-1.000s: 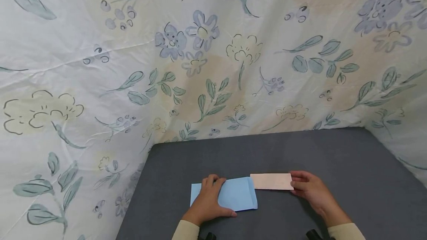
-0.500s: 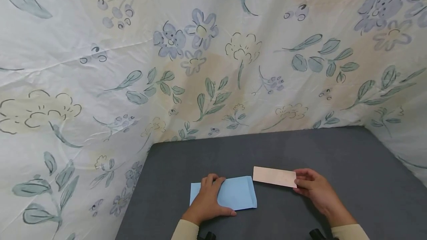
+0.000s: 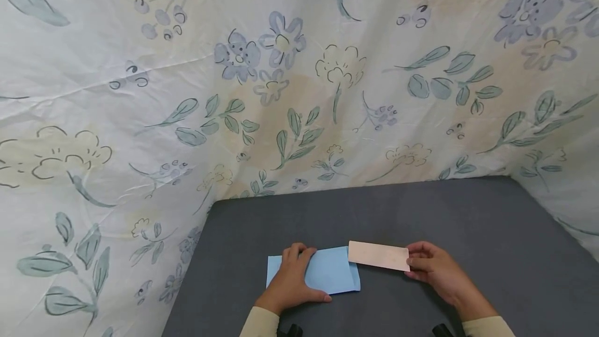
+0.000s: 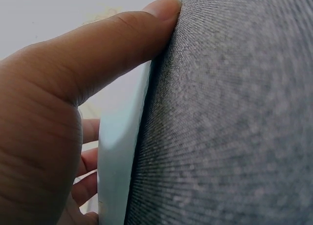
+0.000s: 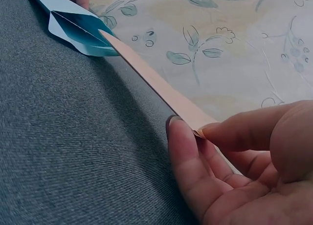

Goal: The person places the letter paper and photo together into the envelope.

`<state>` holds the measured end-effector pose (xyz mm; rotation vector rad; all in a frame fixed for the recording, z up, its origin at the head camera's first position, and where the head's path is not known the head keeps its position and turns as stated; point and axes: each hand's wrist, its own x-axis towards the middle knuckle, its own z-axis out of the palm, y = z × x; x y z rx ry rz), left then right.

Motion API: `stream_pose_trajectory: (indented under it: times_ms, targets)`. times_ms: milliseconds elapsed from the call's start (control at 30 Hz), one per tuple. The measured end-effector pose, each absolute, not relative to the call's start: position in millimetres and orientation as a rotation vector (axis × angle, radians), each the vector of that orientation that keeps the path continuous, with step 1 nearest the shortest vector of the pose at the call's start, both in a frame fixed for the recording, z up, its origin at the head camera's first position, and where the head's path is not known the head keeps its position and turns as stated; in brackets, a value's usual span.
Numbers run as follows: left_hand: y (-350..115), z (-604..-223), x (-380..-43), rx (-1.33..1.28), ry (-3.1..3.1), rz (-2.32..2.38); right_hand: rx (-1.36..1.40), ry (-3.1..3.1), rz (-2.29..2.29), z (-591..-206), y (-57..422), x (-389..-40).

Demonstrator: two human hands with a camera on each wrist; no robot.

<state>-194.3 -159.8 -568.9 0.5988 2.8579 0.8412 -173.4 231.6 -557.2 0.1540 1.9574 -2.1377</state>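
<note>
A light blue paper envelope (image 3: pixel 332 272) lies on the dark grey table, its mouth facing right. My left hand (image 3: pixel 292 282) spans it, with the thumb (image 4: pixel 146 27) along the near edge and the fingers at the far edge. My right hand (image 3: pixel 435 277) pinches the right end of a pale pink card (image 3: pixel 379 256) between thumb and fingers. The card slants slightly, and its left end overlaps the envelope's upper right corner in the head view. In the right wrist view the envelope's mouth (image 5: pixel 80 27) gapes, with the card's far tip (image 5: pixel 105 36) right at it.
Behind and left of the grey table (image 3: pixel 374 207) hangs a white cloth (image 3: pixel 281 92) printed with flowers and leaves. Black wrist-worn gear (image 3: pixel 295 331) shows at the bottom edge beside the cream sleeves (image 3: pixel 262 322).
The card first swung up and right, off the envelope's mouth, then came back left and down to overlap its corner. My right hand moved with it; the left hand and envelope stayed put.
</note>
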Motion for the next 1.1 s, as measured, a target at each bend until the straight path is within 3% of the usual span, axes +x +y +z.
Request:
stream_pose_trajectory:
  times_ms: [300,1100]
  targets:
    - [-160.2,-567.9,-194.8,0.595,2.855,0.838,0.018,1.883,-2.107,-558.4,234.1,-171.1]
    - [-158.7,-565.2,-197.3,0.576,2.853,0.836,-0.008,1.840,-2.051,-559.5,226.3,-175.5]
